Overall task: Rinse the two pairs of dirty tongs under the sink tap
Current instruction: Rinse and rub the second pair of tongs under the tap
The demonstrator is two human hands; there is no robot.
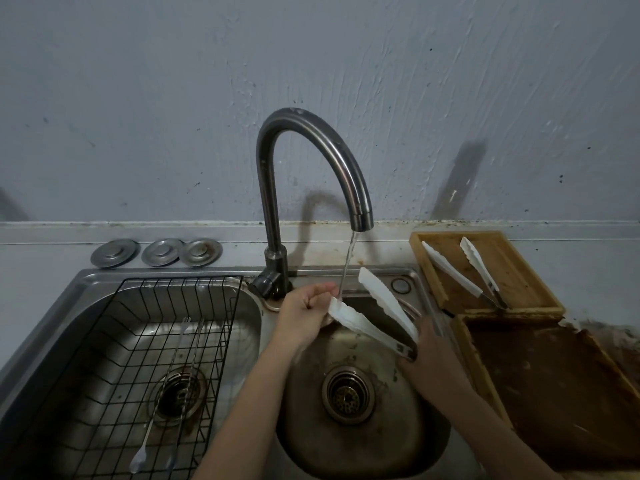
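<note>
Water runs from the curved steel tap (311, 161) into the right sink basin (349, 441). One pair of white tongs (377, 311) is spread open over that basin under the stream. My right hand (433, 358) grips its hinged handle end. My left hand (304, 311) pinches the tip of the lower arm, right where the water lands. The second pair of white tongs (464, 270) lies in a wooden tray (512, 265) on the counter to the right of the sink.
The left basin holds a black wire rack (114, 358) with long metal skewers and a spoon (162, 382). Three round metal lids (156, 252) lie behind it. A second, stained wooden tray (554, 393) sits near the front right.
</note>
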